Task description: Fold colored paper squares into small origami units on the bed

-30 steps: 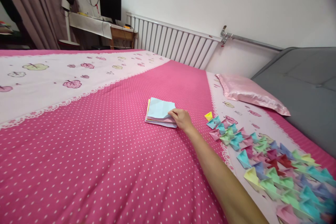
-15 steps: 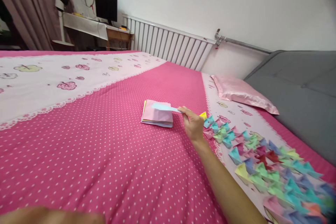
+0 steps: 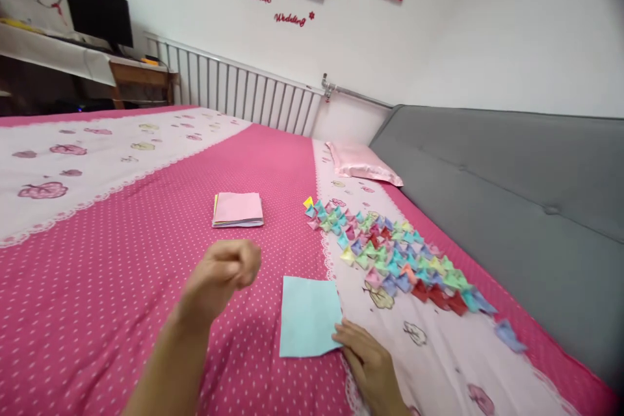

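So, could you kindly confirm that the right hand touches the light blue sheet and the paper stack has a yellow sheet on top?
Not quite: in the head view, the paper stack has a pink sheet on top, not a yellow one. The right hand does touch the light blue sheet.

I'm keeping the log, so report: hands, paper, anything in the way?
Right hand touching near right corner of blue sheet; left hand curled, off it. Sheet lies unfolded on the bedspread. Paper stack and folded papers sit apart from it.
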The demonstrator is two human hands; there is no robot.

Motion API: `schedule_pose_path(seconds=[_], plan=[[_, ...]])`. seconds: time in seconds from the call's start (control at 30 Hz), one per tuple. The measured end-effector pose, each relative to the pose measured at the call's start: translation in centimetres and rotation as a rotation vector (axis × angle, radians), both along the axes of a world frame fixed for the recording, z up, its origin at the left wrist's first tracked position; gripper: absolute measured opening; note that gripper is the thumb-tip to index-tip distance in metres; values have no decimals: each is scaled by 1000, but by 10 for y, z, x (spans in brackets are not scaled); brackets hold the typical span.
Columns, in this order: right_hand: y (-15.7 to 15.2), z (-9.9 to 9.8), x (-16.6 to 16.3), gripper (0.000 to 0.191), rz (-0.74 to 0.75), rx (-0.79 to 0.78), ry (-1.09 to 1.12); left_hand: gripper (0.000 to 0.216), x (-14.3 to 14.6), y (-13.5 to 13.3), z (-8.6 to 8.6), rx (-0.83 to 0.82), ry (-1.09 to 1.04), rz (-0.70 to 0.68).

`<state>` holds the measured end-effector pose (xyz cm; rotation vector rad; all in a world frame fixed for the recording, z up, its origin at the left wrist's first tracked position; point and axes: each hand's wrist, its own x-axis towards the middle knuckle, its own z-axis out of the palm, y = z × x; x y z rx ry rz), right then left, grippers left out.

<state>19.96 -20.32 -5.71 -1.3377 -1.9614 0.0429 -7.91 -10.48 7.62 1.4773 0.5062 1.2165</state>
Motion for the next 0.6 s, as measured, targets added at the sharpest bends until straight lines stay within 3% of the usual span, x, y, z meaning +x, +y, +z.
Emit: schedule_pose_path(seconds=[0.13, 0.3, 0.5, 0.6], plan=[[-14, 12, -11, 23, -18, -100, 171, 31, 17, -20, -5, -253, 234, -2], [-30, 25, -29, 22, 10, -106, 302, 38, -6, -67, -18, -341, 323, 35], [-49, 21, -32, 22, 77, -221, 251, 39, -18, -108, -19, -329, 513, 169], [-56, 22, -27, 21, 94, -248, 231, 41, -10, -112, -27, -187, 670, 260]])
